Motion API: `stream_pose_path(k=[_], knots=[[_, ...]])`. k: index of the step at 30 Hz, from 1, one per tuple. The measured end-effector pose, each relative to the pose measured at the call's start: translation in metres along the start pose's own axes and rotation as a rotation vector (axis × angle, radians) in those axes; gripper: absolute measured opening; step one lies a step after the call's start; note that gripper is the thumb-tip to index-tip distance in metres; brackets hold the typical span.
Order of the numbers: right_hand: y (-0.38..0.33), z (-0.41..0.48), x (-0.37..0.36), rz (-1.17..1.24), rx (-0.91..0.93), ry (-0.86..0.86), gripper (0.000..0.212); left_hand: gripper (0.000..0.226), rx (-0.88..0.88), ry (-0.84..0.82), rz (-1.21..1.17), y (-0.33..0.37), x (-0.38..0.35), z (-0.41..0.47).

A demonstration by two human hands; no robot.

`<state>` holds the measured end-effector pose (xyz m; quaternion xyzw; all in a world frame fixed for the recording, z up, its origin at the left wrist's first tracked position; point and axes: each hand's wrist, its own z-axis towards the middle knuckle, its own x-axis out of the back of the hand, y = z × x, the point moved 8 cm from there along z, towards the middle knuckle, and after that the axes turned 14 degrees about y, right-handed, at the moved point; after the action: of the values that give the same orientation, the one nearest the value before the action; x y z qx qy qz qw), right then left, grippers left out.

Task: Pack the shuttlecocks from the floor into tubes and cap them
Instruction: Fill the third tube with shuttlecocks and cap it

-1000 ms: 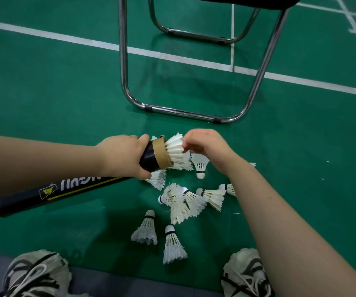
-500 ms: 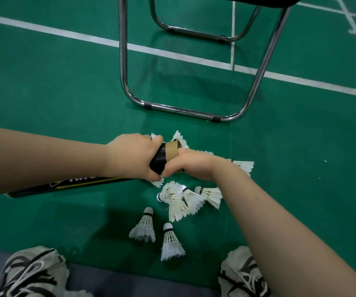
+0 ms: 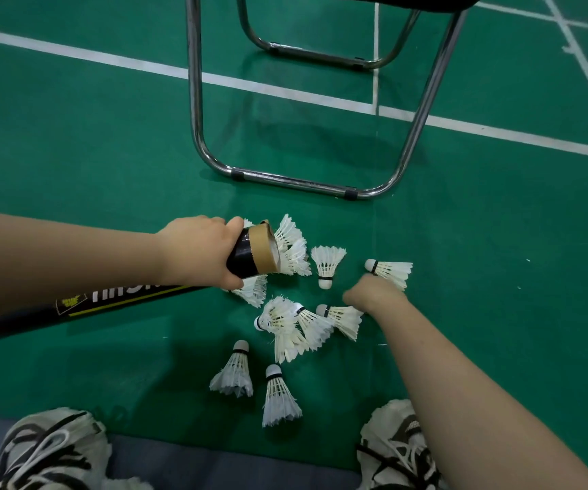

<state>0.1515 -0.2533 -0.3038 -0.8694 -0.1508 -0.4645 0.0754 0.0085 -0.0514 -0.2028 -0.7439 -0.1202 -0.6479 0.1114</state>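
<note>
The left grip [image 3: 200, 252], a bare hand, is wrapped tight around the black tube [image 3: 115, 302] just behind its tan cardboard mouth. It holds the tube low over the green floor [image 3: 108, 153], with the open end pointing right towards the pile. The right grip [image 3: 373, 295] is down among the loose shuttlecocks [image 3: 285, 323]. It shows only from the back of the wrist with its fingers hidden, so I cannot tell whether it is open or has pinched one.

About ten shuttlecocks lie scattered on the floor between the tube mouth and the two shoes [image 3: 48, 450]. One stands on its cork [image 3: 326, 265], one lies just past the right grip [image 3: 389, 272], and another touches that grip on its near side [image 3: 343, 318]. A few more are bunched at and under the tube mouth. Whether any sits inside the mouth is unclear. No cap is in view. A metal chair frame [image 3: 285, 180] stands beyond the pile.

These should weigh next to nothing, and their feathers are likely brittle and easy to bend or crush. The safe hold is probably the rounded cork, or the bound stems just above it, rather than the splayed skirt. Each one probably needs to go in cork first and nest into the one before it. The cardboard tube looks stiff but light, so a hold near the mouth should steady it for loading.
</note>
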Motion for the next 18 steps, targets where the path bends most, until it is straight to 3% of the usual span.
stream_pose_path(k=[4, 8, 13, 18], knots=[[0.003, 0.000, -0.032, 0.035, -0.026, -0.114, 0.014, 0.058, 0.003, 0.002, 0.006, 0.001, -0.001, 0.000], [0.001, 0.013, -0.019, 0.389, 0.018, 0.152, 0.027, 0.057, -0.005, 0.013, 0.003, 0.003, 0.000, 0.003], [-0.018, 0.006, 0.046, 0.754, 0.170, 0.393, 0.026, 0.058, 0.029, -0.018, 0.009, -0.004, 0.000, 0.002], [-0.052, -0.025, 0.103, 1.071, 0.345, 0.397, 0.024, 0.059, 0.048, -0.042, -0.006, -0.007, -0.004, 0.001]])
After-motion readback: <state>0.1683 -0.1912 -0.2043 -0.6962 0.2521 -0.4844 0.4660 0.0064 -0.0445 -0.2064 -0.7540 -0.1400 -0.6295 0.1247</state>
